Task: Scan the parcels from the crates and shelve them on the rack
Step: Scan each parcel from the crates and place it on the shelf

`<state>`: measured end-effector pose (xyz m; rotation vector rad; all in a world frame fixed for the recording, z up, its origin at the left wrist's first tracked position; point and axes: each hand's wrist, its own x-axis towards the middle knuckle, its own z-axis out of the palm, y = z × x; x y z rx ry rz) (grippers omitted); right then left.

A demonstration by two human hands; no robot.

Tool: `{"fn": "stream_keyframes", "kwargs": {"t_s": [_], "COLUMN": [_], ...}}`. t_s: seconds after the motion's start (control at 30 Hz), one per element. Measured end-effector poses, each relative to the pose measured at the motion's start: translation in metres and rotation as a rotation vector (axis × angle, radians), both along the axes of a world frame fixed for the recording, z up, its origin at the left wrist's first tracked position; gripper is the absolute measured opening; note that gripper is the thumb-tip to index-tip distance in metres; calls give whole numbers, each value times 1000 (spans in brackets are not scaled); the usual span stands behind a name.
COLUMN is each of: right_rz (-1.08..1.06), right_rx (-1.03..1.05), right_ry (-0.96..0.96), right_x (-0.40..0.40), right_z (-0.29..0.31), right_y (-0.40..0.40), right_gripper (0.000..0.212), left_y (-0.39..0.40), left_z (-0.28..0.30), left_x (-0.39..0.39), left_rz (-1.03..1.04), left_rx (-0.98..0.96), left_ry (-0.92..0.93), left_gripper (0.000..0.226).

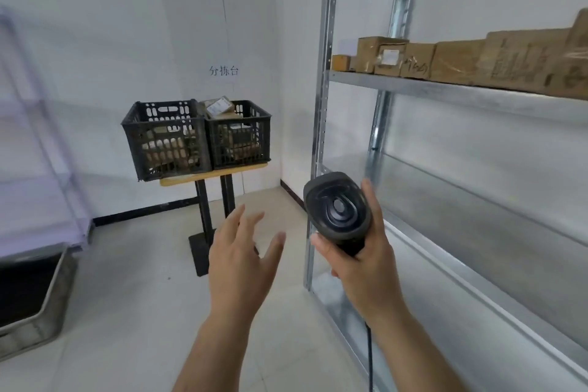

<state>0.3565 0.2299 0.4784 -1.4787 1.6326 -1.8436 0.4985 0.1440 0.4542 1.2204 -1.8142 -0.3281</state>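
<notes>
A white-walled room with a pale tiled floor point(127, 312) is shown. Two black crates point(167, 140) are set side by side, touching, on a small wooden worktop point(245, 168) against the far wall; brown cardboard parcels point(219, 105) are seen inside both. Six or so brown taped boxes point(458, 62) are lined up on one shelf of the metal rack point(324, 105). A black scanner point(339, 210) is gripped by the right hand point(366, 261); the left hand point(241, 261) is held released, fingers spread.

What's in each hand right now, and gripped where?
The right hand grips the black barcode scanner by its handle, below the head, with the fingers wrapped round it. The left hand is open and holds nothing.
</notes>
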Motion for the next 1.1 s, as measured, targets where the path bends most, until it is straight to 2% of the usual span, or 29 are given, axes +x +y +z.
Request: {"fn": "stream_keyframes", "kwargs": {"t_s": [0.2,0.43,0.57,0.73,0.9,0.97,1.1], "right_rz": [134,261,307,360,387,409,393], "right_rx": [6,-32,-67,-52,-4,15,2], "right_ry": [-31,-4,8,-34,-49,-57,-81], "right_x": [14,-1,-20,-21,3,13,30], "right_z": [-17,-3,9,9,0,0,5], "right_y": [-98,-238,-319,-404,-481,-513,-576], "right_gripper": [101,97,100,99,101,100,100], "left_y": [-72,-201,-271,-338,-400,-431,-497], "left_z": [-16,3,22,17,8,4,8], "left_x": [19,9,-7,1,26,36,52], "left_rz": [81,189,235,293,385,372,324], "left_rx": [36,-53,-129,-41,-2,43,41], "left_ry": [-74,-108,-133,-149,-151,-148,-132], "left_gripper": [51,48,57,50,59,50,51]}}
